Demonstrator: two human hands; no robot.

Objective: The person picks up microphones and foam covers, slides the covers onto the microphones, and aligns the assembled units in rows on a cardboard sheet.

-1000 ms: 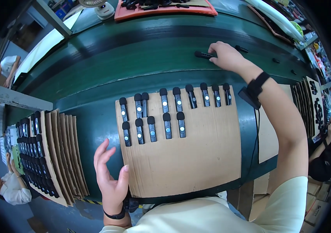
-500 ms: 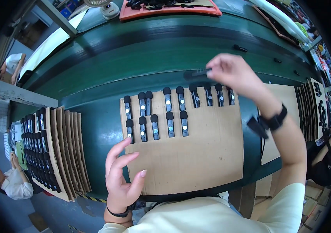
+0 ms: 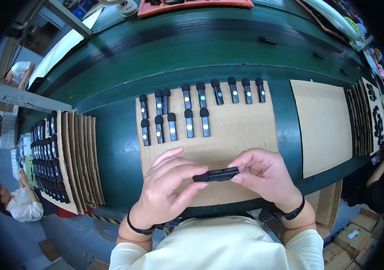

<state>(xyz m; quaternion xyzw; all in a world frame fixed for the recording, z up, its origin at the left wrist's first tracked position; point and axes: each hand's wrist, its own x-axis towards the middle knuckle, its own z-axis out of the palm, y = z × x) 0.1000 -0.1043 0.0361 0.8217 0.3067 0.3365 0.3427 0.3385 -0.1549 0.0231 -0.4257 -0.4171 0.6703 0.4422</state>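
Note:
Between my two hands is a small black wireless microphone with a foam tip, held lengthwise over the near part of a cardboard sheet. The fingers of my left hand pinch the foam end. My right hand grips the other end between thumb and fingers. Beyond them, on the same sheet, lie two rows of similar microphones, foam tips pointing away from me. Most carry a pale round sticker. In the far row, two of them lie close together.
Upright cardboard layers with microphones stand at left. A bare cardboard sheet and more stacked layers are at right. Loose black pieces lie on the green surface beyond. A red tray is at the far edge; a person sits at left.
My right hand has come back from beyond the sheet's far edge with the microphone. My left hand has moved right and now grips its foam end too. The view has shifted.

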